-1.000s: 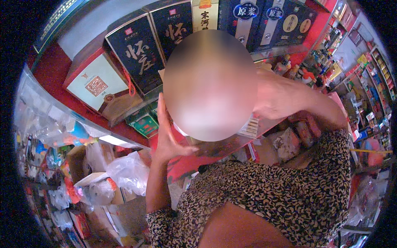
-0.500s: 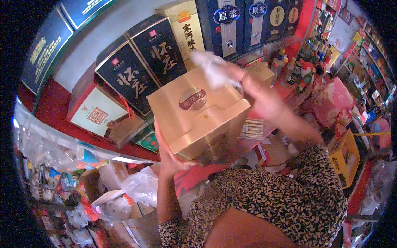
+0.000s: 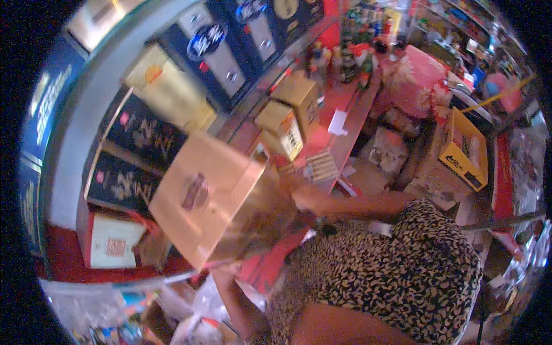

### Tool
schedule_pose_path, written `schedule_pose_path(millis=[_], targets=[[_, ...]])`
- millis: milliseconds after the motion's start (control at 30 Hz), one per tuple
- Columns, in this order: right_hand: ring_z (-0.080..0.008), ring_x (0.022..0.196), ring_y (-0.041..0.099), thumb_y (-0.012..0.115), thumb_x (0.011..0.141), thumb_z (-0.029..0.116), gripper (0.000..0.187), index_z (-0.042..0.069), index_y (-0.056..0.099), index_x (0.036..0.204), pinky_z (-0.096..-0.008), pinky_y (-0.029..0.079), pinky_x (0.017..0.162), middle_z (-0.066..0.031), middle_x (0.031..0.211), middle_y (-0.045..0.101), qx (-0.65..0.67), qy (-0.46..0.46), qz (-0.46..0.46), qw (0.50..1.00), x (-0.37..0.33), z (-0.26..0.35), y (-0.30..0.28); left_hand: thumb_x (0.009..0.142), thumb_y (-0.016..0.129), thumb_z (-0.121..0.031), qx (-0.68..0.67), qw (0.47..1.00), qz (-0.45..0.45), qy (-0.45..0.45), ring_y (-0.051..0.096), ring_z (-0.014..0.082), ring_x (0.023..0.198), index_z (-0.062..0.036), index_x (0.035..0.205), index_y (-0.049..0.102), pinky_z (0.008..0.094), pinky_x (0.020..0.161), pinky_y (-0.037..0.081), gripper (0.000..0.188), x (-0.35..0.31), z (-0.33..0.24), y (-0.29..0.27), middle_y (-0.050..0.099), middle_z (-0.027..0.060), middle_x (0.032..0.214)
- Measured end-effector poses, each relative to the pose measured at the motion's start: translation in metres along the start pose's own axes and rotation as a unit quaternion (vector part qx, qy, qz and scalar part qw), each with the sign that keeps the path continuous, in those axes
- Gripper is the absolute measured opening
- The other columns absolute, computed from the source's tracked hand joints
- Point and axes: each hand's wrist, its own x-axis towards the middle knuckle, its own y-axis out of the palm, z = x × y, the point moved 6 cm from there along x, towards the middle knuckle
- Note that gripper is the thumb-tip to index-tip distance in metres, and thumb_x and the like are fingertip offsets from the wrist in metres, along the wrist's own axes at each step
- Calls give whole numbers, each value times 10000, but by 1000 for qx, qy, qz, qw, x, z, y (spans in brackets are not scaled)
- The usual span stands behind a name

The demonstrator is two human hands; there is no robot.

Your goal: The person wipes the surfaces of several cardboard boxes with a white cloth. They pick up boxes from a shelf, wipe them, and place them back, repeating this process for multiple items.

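Note:
A large gold-tan carton (image 3: 198,192) with a dark oval emblem on its top is held up before me, tilted. Its near side is brown and blurred. My left hand (image 3: 224,269) grips the carton's lower edge, fingers partly hidden beneath it. My right hand (image 3: 303,196) is at the carton's right side, smeared by motion, its fingers mostly hidden. Whether it still has the white cloth from the earlier frame, I cannot tell.
Dark gift boxes (image 3: 138,138) and a cream box (image 3: 169,89) stand behind the carton. Two smaller gold boxes (image 3: 282,123) sit on the red counter (image 3: 352,108), with bottles (image 3: 368,66) farther back. A yellow box (image 3: 463,152) is at right, plastic bags (image 3: 201,305) below left.
My view has swung rightward, so the carton appears farther left. My right hand has gone from the carton's top far edge, with a white cloth, down to its right side.

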Motion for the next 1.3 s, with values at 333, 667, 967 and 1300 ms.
schedule_pose_path(millis=[333, 667, 967, 1300], targets=[[-67, 718, 517, 548, 906, 101, 248, -2, 591, 1128, -228, 414, 622, 5, 883, 613, -82, 7, 49, 995, 1, -90, 15, 462, 856, -641, -21, 999, 50, -7, 480, 271, 1176, 34, 1371, 250, 404, 1000, 389, 1284, -5, 25, 7, 438, 158, 1301], [-90, 789, 583, 521, 881, 53, 268, -4, 629, 1120, -237, 464, 692, -5, 907, 659, -228, -41, 17, 973, 41, 55, 0, 465, 851, -660, -2, 991, -115, 70, 444, 260, 1193, 35, 1406, 179, 415, 989, 398, 1349, 29, -12, 15, 394, 156, 1309], [-228, 955, 634, 544, 884, -19, 288, 10, 630, 1157, -291, 500, 856, -153, 1114, 624, -59, -609, -128, 781, -4, 167, 25, 481, 867, -621, -57, 996, 1, 73, 446, 255, 1214, 27, 1408, 176, 400, 1011, 384, 1326, 36, 2, 10, 412, 144, 1314], [-288, 1124, 560, 570, 827, 122, 321, 16, 600, 1129, -384, 479, 927, -111, 1185, 595, -425, -526, 316, 665, -41, -157, 114, 481, 892, -529, -94, 989, -16, 111, 325, 302, 1354, -35, 1500, 4, 432, 1117, 271, 1439, 54, -32, 7, 266, 186, 1483]])
